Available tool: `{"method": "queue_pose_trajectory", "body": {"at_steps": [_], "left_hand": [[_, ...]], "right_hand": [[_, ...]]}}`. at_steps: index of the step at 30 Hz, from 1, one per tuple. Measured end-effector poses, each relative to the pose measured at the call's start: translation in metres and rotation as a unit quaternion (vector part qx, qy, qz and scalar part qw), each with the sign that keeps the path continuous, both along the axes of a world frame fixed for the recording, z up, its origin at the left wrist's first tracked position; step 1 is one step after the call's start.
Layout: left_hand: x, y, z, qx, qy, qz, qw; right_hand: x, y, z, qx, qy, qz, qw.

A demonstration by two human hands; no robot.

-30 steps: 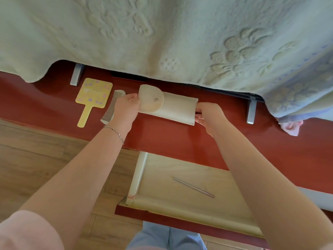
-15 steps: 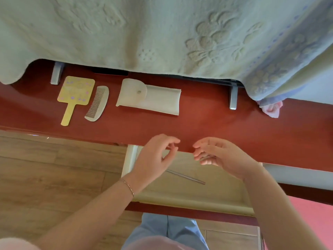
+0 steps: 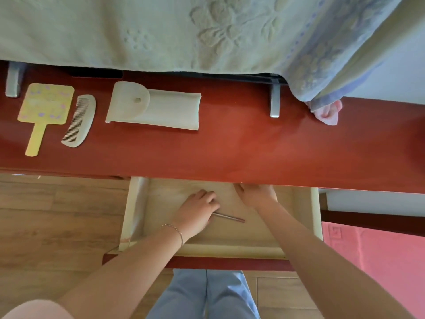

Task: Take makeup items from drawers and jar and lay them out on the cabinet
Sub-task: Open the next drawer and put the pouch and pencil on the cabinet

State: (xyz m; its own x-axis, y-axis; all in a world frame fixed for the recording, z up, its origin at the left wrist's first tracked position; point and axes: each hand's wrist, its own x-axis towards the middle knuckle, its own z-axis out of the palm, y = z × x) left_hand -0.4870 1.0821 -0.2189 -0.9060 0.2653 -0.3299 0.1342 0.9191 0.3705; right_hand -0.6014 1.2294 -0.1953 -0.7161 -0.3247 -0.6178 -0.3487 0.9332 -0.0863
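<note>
On the red cabinet top (image 3: 253, 146) lie a yellow hand mirror (image 3: 44, 104), a pale comb (image 3: 80, 120) and a cream flap pouch (image 3: 156, 109), side by side at the left. Below it the drawer (image 3: 135, 210) stands pulled out, lined with pale paper. A thin metal stick (image 3: 232, 218) lies on the drawer floor. My left hand (image 3: 197, 210) covers the stick's left end with curled fingers; whether it grips is unclear. My right hand (image 3: 255, 194) reaches to the drawer's back, its fingers hidden under the cabinet edge.
A pale embossed blanket (image 3: 161, 31) hangs over the back of the cabinet top. Two grey metal feet (image 3: 274, 100) stand on the top, and a pink cloth (image 3: 327, 113) lies at the right. Wood floor (image 3: 57, 215) is at the left, a pink mat (image 3: 379, 261) at the right.
Both hands let go of the cream pouch on the cabinet top, drew back, and have gone down into the open drawer. The left hand now lies on the metal stick.
</note>
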Motion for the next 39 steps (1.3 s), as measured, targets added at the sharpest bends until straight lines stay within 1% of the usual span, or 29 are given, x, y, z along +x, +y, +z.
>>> {"method": "queue_pose_trajectory", "body": {"at_steps": [2,5,9,11,13,15,17,20,24,26,28,29,32,35,37,39], "left_hand": [[-0.001,0.003,-0.003,-0.005,0.011,-0.005,1.000],[0.002,0.005,-0.007,-0.004,0.002,-0.006,1.000],[0.009,0.003,-0.010,0.009,-0.005,0.014,1.000],[0.011,0.001,-0.011,0.012,-0.014,0.028,0.999],[0.013,-0.001,-0.009,0.017,-0.030,0.043,0.998],[0.016,-0.001,-0.006,0.026,-0.052,0.052,0.997],[0.018,-0.001,-0.004,0.029,-0.062,0.060,0.996],[0.020,-0.001,-0.001,0.030,-0.071,0.075,0.994],[0.027,0.001,-0.001,0.045,-0.093,0.092,0.990],[0.033,0.003,-0.001,0.055,-0.101,0.097,0.989],[0.038,0.006,0.000,0.058,-0.104,0.093,0.989],[0.040,0.007,0.000,0.060,-0.104,0.093,0.988],[0.046,0.009,-0.002,0.068,-0.108,0.100,0.987],[0.050,0.009,-0.004,0.080,-0.110,0.107,0.985],[0.051,0.009,-0.005,0.088,-0.105,0.107,0.985],[0.052,0.010,-0.006,0.091,-0.099,0.106,0.985]], "right_hand": [[-0.005,-0.007,-0.009,0.000,-0.004,0.001,1.000],[0.001,-0.010,-0.022,-0.011,-0.027,-0.006,1.000],[0.008,-0.013,-0.029,-0.051,-0.005,-0.030,0.998],[0.012,-0.013,-0.029,-0.056,-0.018,-0.007,0.998],[0.019,-0.011,-0.029,-0.051,-0.027,0.043,0.997],[0.028,-0.008,-0.030,-0.061,-0.007,0.086,0.994],[0.036,-0.003,-0.032,-0.067,0.011,0.107,0.992],[0.044,-0.001,-0.032,-0.070,0.013,0.109,0.992],[0.054,-0.001,-0.031,-0.070,-0.007,0.095,0.993],[0.056,-0.003,-0.027,-0.099,0.027,0.091,0.991],[0.051,-0.015,-0.022,-0.118,0.071,0.122,0.983],[0.047,-0.025,-0.019,-0.120,0.071,0.142,0.980],[0.035,-0.065,-0.011,-0.126,0.030,0.183,0.975],[0.035,-0.099,-0.018,-0.130,0.063,0.261,0.954],[0.040,-0.112,-0.027,-0.135,0.070,0.282,0.947],[0.045,-0.119,-0.032,-0.150,0.063,0.282,0.945]]}}
